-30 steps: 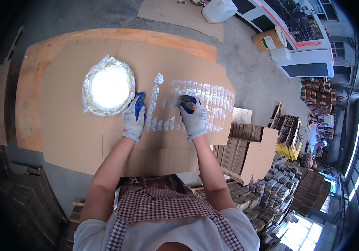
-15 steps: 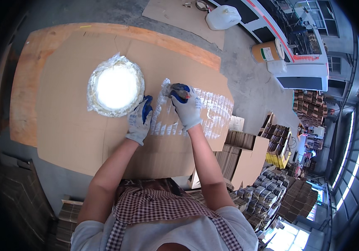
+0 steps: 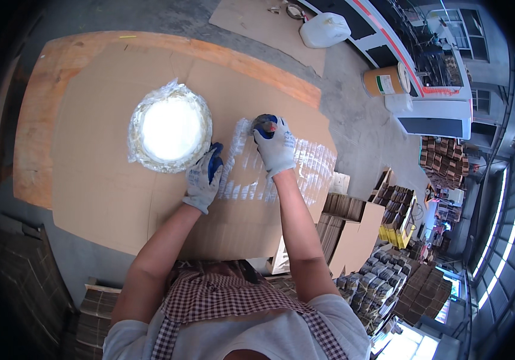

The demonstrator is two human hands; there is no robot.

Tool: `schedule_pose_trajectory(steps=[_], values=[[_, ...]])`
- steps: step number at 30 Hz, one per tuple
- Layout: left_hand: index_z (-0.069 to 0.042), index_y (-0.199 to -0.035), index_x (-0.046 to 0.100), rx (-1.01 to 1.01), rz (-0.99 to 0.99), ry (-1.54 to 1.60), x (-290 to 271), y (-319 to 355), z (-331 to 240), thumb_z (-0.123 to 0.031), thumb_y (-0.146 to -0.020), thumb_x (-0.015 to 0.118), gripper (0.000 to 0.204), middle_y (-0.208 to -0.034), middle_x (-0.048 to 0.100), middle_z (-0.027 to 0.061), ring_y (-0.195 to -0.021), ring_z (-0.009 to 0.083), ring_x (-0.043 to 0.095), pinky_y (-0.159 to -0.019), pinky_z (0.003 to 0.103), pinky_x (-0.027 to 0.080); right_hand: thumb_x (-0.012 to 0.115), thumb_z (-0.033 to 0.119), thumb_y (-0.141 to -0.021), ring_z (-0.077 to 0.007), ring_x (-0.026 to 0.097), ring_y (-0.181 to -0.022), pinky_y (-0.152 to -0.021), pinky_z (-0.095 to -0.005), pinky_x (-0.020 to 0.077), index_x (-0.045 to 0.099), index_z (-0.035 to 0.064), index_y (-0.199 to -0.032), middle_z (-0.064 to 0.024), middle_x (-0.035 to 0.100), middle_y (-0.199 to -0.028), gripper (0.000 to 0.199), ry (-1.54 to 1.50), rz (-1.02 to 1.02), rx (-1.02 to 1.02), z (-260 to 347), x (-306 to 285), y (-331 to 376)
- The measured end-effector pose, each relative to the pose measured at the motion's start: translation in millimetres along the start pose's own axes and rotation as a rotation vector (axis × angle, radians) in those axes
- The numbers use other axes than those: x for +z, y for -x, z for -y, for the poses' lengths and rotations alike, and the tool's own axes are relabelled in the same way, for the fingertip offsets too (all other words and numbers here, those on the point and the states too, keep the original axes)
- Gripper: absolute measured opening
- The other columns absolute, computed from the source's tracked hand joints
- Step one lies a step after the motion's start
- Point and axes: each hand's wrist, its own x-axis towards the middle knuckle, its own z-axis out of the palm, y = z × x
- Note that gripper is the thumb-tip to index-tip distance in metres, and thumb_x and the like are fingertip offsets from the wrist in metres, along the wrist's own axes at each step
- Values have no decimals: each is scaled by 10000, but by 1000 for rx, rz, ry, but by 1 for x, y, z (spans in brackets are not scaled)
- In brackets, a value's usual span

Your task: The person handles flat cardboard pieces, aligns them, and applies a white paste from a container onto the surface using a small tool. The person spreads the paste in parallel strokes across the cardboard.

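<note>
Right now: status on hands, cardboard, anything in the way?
Left hand flat on cardboard sheet. Right hand gripping brush, over white glue streaks. Glue bowl beside left hand. Nothing blocking.

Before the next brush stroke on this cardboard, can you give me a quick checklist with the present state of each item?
1. Right hand closed on the brush: ok.
2. Left hand flat on the cardboard sheet, steadying it: ok.
3. Both hands gloved: ok.
4. Bowl of white paste within reach beside the left hand: ok.
5. Paste left on the brush: cannot tell, the bristles are hidden under the hand.
6. White streaks cover the whole strip: not ok, bare gaps show between them.
</note>
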Motion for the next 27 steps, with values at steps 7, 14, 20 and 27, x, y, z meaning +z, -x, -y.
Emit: schedule_pose_trajectory(steps=[7,14,20,27], values=[[-29,-1377,555,-2,9,-19,1,0,-2,-192,-941,571,465,-1387,592,173,-1318,365,515,-1148,457,347,742,189,-819,-381,621,-1058,-914,-430,506,632,50,-1128,-184,628,-1142,356,-104,22,66,-4,3,-9],[-29,-1377,555,-11,10,12,1,1,-1,-150,-934,571,459,-1388,592,172,-1320,364,515,-1148,461,349,753,192,-805,-383,617,-1042,-915,-429,504,641,54,-1117,-180,631,-1123,359,-104,18,56,-3,3,7],[-50,-1373,571,33,-10,30,2,-2,0,-102,-934,559,442,-1392,597,144,-1322,349,517,-1151,453,348,746,196,-809,-389,603,-1048,-910,-441,500,646,57,-1111,-186,625,-1112,347,-97,97,-1,2,11,36],[-64,-1351,605,39,-7,20,7,-3,5,-86,-931,559,422,-1368,616,130,-1308,336,533,-1140,443,368,730,167,-828,-383,623,-1029,-890,-439,517,648,78,-1124,-175,618,-1127,319,-68,131,30,14,12,70]])
